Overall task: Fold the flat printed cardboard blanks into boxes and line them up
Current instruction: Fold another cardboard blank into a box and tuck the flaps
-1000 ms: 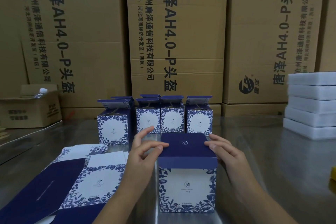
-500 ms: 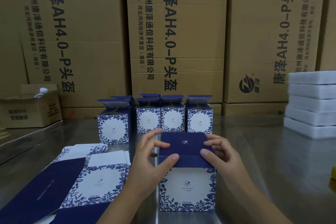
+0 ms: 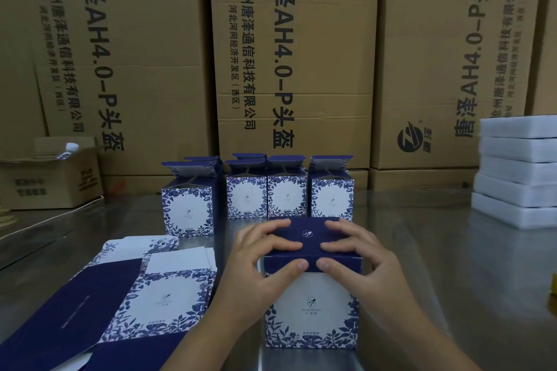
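The left hand (image 3: 259,262) and right hand (image 3: 367,262) press open fingers on the box (image 3: 312,310) lid (image 3: 307,233); folded boxes (image 3: 286,199) stand at twelve o'clock, flat blanks (image 3: 162,301) lie unfolded at eight

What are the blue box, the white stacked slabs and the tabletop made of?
Blue box: printed cardboard, matte, with creased fold edges. White slabs: probably foam, soft-edged and dull. Tabletop: likely brushed metal, grey with blurred reflections.

Left grip (image 3: 262,265) and right grip (image 3: 364,262) press down, thumbs nearly touching.
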`<state>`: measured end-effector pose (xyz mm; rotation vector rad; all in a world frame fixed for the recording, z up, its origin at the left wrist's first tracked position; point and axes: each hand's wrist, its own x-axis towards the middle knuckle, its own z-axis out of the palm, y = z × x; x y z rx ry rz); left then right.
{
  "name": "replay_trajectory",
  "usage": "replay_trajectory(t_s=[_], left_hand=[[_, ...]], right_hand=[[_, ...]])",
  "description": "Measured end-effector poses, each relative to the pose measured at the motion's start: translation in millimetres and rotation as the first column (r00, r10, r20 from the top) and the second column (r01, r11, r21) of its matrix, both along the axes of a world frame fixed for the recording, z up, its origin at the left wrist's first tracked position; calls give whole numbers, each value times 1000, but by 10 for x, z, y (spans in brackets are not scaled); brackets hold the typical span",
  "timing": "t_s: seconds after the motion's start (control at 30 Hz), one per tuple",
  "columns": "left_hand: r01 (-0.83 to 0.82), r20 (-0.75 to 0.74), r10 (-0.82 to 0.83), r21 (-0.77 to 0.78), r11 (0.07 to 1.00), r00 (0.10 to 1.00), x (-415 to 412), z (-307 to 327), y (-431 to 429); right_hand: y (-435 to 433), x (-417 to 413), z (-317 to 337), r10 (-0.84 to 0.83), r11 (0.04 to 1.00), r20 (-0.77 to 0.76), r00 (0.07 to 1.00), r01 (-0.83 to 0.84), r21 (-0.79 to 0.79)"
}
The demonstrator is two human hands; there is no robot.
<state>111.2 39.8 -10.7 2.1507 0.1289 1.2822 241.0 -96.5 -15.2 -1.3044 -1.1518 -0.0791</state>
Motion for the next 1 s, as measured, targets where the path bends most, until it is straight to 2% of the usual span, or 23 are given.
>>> replay_trajectory(t_s=[0.27,0.6,1.0], left_hand=[[66,-46,-64,23,998,997,22,12,-26],[34,47,-33,-28,999,998,50,11,-83],[23,71,-21,-32,999,997,50,26,-115]], right_hand=[[24,-17,8,-8,999,119,993,2,50],[69,-53,20,-53,996,111,992,44,77],[64,-54,44,-36,998,101,994,30,53]])
